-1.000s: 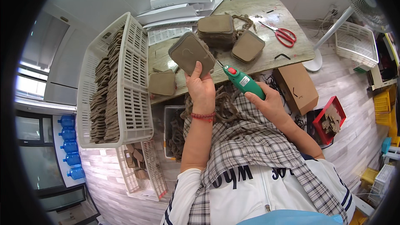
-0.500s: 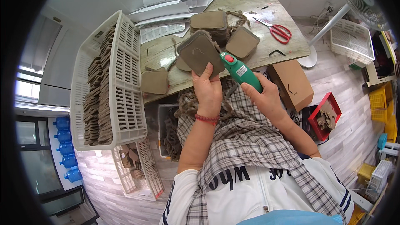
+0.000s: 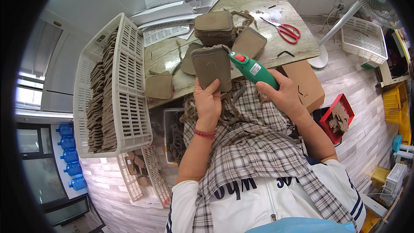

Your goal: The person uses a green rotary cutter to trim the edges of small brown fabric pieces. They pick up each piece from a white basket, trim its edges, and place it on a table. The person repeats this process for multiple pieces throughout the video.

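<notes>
My left hand [image 3: 208, 102] grips a flat brown cardboard-like piece [image 3: 211, 65] by its lower edge and holds it up over the table edge. My right hand [image 3: 281, 95] is closed round a green handheld tool [image 3: 252, 69] with a red button. The tool's tip touches the upper right corner of the brown piece. A stack of similar brown pieces [image 3: 214, 27] stands on the table [image 3: 258, 4] just behind. Loose brown trimmings [image 3: 235, 97] lie on the plaid cloth in my lap.
A white slatted crate [image 3: 129, 103] full of brown pieces stands at the left. Red scissors [image 3: 288, 31], papers [image 3: 172, 6] and single brown pieces [image 3: 159, 85] lie on the table. A cardboard box [image 3: 307, 83], a red bin [image 3: 338, 116] and a fan stand [image 3: 334, 30] are at the right.
Both hands have drawn closer to my body with the brown piece and the tool. The tool's tip has shifted from the piece's lower right edge to its upper right corner.
</notes>
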